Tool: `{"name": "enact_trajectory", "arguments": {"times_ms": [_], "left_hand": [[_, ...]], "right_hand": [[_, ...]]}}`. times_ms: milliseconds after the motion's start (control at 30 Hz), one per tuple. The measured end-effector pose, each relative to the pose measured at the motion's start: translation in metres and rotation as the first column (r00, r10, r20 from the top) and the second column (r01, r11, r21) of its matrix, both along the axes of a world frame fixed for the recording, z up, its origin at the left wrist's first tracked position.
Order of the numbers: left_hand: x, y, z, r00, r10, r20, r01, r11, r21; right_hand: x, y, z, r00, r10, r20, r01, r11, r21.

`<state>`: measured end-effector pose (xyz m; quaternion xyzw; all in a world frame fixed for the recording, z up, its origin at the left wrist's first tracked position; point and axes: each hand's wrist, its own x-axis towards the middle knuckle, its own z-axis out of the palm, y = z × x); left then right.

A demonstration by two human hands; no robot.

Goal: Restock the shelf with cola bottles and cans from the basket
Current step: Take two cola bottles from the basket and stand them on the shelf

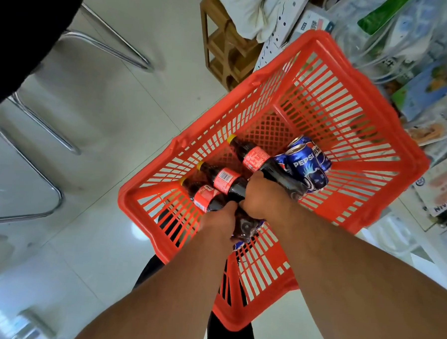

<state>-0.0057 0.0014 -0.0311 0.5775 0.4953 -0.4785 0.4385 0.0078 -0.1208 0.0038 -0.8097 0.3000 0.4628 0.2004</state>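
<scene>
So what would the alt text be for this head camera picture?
Two bare hands, left hand and right hand, reach into a red basket, gripping cola bottles lying beside blue Pepsi cans. Pale floor tiles lie beneath.

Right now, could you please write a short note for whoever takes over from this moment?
Left hand: down in the basket, gripping the base of the nearest bottle.
Right hand: gripping the base of the middle bottle.
The third bottle and the blue cans lie loose in the basket.
Done: nothing visibly shelved.
Left: lift out the bottles and cans and shelve them all.
</scene>
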Motion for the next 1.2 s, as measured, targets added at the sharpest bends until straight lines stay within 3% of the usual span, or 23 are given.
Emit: {"name": "enact_trajectory", "arguments": {"times_ms": [200,333,500,667,867,1033,1200], "left_hand": [[0.002,0.014,0.044,0.993,-0.111,0.037,0.114,0.988,-0.103],[0.014,0.023,0.103,0.976,-0.194,0.096,0.212,0.949,-0.233],[0.036,0.03,0.196,0.873,-0.408,0.266,0.481,0.811,-0.334],[0.051,0.019,0.293,0.754,-0.481,0.447,0.641,0.688,-0.34],[0.066,0.005,0.38,0.577,-0.541,0.612,0.812,0.463,-0.357],[0.069,-0.004,0.429,0.394,-0.501,0.771,0.918,0.258,-0.301],[0.055,-0.003,0.454,0.228,-0.472,0.852,0.973,0.076,-0.218]], "right_hand": [[-0.006,-0.011,0.035,0.991,-0.123,-0.059,0.129,0.986,0.109],[-0.035,-0.021,0.086,0.916,-0.402,-0.008,0.397,0.9,0.182],[-0.07,-0.024,0.179,0.723,-0.683,0.101,0.644,0.72,0.258],[-0.093,-0.005,0.28,0.487,-0.804,0.341,0.765,0.581,0.277],[-0.113,0.025,0.356,0.254,-0.812,0.526,0.818,0.47,0.331],[-0.131,0.049,0.393,-0.021,-0.853,0.521,0.852,0.257,0.455],[-0.159,0.08,0.417,-0.143,-0.791,0.595,0.838,0.223,0.498]]}}
